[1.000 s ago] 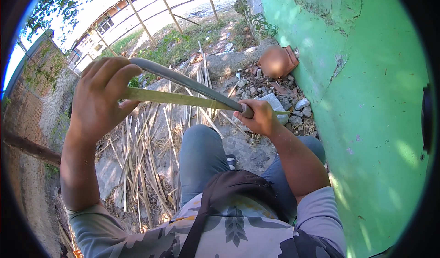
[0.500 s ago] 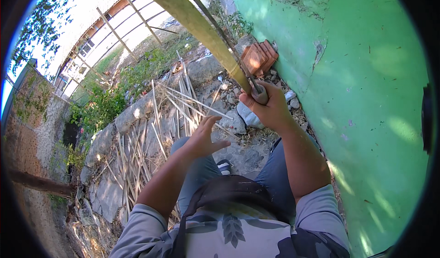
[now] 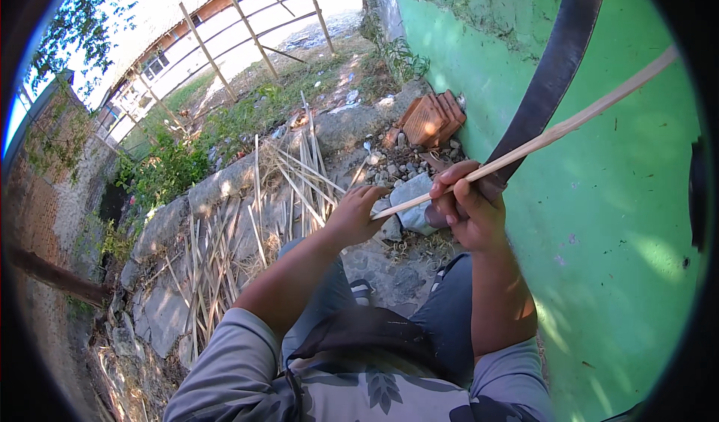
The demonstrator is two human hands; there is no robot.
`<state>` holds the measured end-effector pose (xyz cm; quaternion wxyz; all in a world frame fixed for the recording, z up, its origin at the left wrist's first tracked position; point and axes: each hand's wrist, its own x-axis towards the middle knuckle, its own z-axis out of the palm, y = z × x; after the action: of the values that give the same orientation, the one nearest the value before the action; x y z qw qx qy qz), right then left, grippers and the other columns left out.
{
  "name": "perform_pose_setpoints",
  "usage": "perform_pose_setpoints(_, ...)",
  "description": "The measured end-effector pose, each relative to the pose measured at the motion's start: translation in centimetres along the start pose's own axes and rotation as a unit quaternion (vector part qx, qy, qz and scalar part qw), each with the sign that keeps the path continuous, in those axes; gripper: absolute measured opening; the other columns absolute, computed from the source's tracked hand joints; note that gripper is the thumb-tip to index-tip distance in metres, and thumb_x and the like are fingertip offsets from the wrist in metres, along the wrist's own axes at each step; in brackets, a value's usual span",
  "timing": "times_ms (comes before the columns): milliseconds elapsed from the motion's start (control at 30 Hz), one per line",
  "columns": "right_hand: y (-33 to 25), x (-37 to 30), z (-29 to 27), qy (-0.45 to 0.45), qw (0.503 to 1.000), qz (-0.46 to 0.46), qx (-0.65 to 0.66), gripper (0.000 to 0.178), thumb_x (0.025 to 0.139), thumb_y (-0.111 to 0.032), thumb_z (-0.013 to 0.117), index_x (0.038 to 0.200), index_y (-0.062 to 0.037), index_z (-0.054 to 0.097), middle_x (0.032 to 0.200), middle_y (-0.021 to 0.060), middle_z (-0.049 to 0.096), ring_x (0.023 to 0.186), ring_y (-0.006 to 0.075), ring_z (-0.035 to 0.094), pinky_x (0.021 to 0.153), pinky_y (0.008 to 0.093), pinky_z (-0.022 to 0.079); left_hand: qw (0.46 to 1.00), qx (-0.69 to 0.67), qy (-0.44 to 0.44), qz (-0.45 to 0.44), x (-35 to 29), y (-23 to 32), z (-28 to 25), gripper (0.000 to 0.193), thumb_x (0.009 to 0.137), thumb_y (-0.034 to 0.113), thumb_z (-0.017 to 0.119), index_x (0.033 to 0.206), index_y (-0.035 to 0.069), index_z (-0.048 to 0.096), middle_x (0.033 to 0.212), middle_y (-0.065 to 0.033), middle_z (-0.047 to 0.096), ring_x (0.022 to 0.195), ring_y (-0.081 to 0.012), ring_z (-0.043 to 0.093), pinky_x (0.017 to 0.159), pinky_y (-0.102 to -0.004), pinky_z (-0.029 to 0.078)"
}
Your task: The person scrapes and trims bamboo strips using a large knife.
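Observation:
My right hand (image 3: 475, 208) is closed round the handle of a machete (image 3: 550, 70), whose broad dark blade rises up and to the right. The same hand's thumb and fingers also pinch a long pale bamboo strip (image 3: 584, 116). That strip crosses in front of the blade, slanting from upper right down to my left hand (image 3: 353, 216). My left hand is closed on its lower end, partly hiding it. Many split strips (image 3: 206, 272) lie in a loose heap on the ground to the left, beside my legs.
A green wall (image 3: 599, 212) rises close on my right. Stacked clay roof tiles (image 3: 431, 120) lean by its foot, near a pale stone (image 3: 412, 201) and rubble. A low stone edge (image 3: 217, 186) runs along the left, with plants and a brick wall (image 3: 52, 182) beyond.
The bamboo has swung from upper left to upper right and now shows its narrow side. My left hand, formerly open, has closed on its lower end. The machete blade has tilted rightward.

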<state>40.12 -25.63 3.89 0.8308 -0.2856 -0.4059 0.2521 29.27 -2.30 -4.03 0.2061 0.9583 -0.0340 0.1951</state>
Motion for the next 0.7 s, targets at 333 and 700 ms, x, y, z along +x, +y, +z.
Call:
perform_pose_setpoints(333, 0.3, 0.6, -0.7, 0.149, 0.973, 0.038, -0.170, 0.048, 0.095, -0.034, 0.072, 0.128, -0.0004, 0.062, 0.114, 0.0174, 0.070, 0.056, 0.0058, 0.047, 0.054, 0.0217, 0.039, 0.954, -0.046, 0.162, -0.249, -12.6, -7.0, -11.3, 0.020, 0.096, 0.014, 0.061, 0.114, 0.005, 0.064, 0.082, -0.0157, 0.068, 0.075, -0.0266, 0.068, 0.070, -0.0378, 0.051)
perform_pose_setpoints(700, 4.0, 0.7, -0.4, 0.127, 0.956, 0.172, -0.201, 0.044, 0.096, -0.036, 0.072, 0.121, 0.0002, 0.065, 0.093, 0.0083, 0.067, 0.056, 0.0073, 0.050, 0.055, 0.0222, 0.039, 0.580, 0.465, 0.151, -0.652, -45.5, -6.2, -35.1, 0.088, 0.081, 0.059, 0.077, 0.142, 0.003, 0.046, 0.141, -0.0239, 0.050, 0.133, -0.0403, 0.046, 0.111, -0.0469, 0.040)
